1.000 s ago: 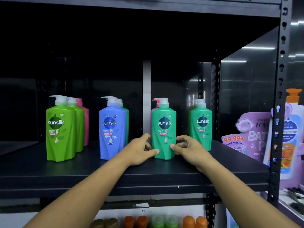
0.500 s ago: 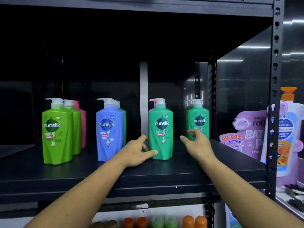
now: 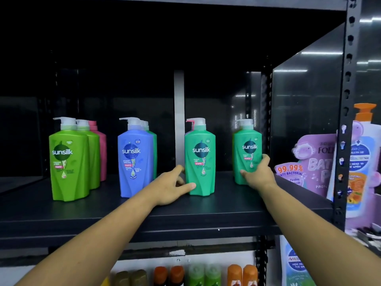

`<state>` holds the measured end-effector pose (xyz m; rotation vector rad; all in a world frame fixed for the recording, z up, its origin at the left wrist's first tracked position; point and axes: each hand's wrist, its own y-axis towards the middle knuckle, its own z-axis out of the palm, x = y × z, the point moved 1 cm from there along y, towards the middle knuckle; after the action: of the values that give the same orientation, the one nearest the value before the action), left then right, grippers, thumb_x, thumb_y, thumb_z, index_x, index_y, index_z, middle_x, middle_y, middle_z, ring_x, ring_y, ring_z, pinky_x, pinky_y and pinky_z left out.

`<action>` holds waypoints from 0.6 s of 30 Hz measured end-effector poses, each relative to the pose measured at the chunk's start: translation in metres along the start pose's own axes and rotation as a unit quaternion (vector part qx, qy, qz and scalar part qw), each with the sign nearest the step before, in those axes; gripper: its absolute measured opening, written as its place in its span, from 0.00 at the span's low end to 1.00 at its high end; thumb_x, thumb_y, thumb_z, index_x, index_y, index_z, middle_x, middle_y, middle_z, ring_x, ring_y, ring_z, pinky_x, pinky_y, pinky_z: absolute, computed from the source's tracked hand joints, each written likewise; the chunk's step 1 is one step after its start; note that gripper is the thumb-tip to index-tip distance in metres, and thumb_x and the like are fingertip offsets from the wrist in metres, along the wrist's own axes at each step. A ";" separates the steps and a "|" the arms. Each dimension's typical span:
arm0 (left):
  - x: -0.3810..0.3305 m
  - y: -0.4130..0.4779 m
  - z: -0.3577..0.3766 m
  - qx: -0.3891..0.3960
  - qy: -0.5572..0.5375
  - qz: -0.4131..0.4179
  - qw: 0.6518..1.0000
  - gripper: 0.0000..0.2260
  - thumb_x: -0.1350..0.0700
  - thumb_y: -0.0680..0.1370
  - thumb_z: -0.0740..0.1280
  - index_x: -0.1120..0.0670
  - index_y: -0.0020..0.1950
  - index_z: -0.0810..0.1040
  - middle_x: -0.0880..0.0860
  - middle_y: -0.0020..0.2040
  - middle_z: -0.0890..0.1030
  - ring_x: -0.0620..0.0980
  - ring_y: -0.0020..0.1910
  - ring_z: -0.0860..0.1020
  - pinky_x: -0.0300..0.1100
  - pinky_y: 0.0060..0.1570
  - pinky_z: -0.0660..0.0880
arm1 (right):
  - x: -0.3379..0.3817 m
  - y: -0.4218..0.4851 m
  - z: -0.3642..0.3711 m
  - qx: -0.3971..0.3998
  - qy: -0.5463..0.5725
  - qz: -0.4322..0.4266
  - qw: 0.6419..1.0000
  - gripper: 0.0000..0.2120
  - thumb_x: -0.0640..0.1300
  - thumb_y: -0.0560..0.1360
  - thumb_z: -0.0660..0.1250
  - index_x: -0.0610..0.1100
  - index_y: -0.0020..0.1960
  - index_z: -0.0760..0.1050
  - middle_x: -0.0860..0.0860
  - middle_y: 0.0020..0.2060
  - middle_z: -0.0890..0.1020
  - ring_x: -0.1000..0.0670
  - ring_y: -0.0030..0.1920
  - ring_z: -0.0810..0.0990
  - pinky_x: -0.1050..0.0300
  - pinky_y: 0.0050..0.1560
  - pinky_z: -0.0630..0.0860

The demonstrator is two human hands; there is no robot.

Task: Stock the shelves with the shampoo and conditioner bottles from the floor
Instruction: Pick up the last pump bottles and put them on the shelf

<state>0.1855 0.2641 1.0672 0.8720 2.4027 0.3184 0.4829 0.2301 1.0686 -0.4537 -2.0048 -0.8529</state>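
Pump bottles stand upright on a black shelf [image 3: 144, 219]. My left hand [image 3: 172, 185] grips the lower left side of a teal bottle [image 3: 201, 159] at the centre, thumb on its front and fingers behind it. My right hand [image 3: 256, 174] holds the base of a second teal bottle [image 3: 246, 145] at the right end, thumb on the front, fingers wrapped round its right side. Left of them stand a blue bottle [image 3: 134, 159] and a lime green bottle [image 3: 69, 162], each with more bottles lined up behind.
A black upright post [image 3: 348, 100] bounds the shelf on the right. Beyond it sit purple refill pouches [image 3: 307, 162] and an orange-capped pump bottle [image 3: 365, 157]. Orange, green and brown caps [image 3: 185, 273] show on the shelf below. A grey vertical strip [image 3: 179, 112] stands behind the bottles.
My right hand left the centre teal bottle, moved right and took hold of the right-end teal bottle. My left hand stayed on the centre bottle.
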 end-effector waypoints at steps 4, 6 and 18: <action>-0.002 0.000 0.001 0.008 -0.002 0.003 1.000 0.22 0.40 0.80 0.66 0.50 0.68 0.67 0.45 0.55 0.84 0.44 0.57 0.79 0.43 0.61 0.74 | -0.002 0.002 0.000 -0.003 -0.001 -0.004 1.000 0.39 0.42 0.74 0.75 0.45 0.75 0.54 0.40 0.64 0.76 0.38 0.62 0.77 0.43 0.63 0.75; -0.002 -0.001 0.001 0.006 -0.004 0.003 1.000 0.22 0.40 0.80 0.66 0.50 0.68 0.67 0.45 0.55 0.84 0.44 0.58 0.79 0.42 0.60 0.73 | -0.003 0.002 0.001 -0.004 -0.002 -0.005 1.000 0.37 0.41 0.74 0.74 0.44 0.75 0.54 0.40 0.64 0.76 0.37 0.62 0.77 0.44 0.63 0.74; 0.002 0.000 0.001 0.003 0.004 -0.006 1.000 0.23 0.38 0.79 0.67 0.48 0.68 0.68 0.44 0.54 0.84 0.44 0.58 0.79 0.41 0.58 0.73 | 0.002 -0.007 -0.005 -0.096 -0.036 -0.045 0.994 0.40 0.44 0.70 0.77 0.43 0.74 0.59 0.38 0.66 0.70 0.34 0.65 0.71 0.40 0.63 0.72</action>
<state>0.1843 0.2653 1.0654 0.8597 2.4160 0.3099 0.4804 0.2214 1.0697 -0.5115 -2.0304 -1.1046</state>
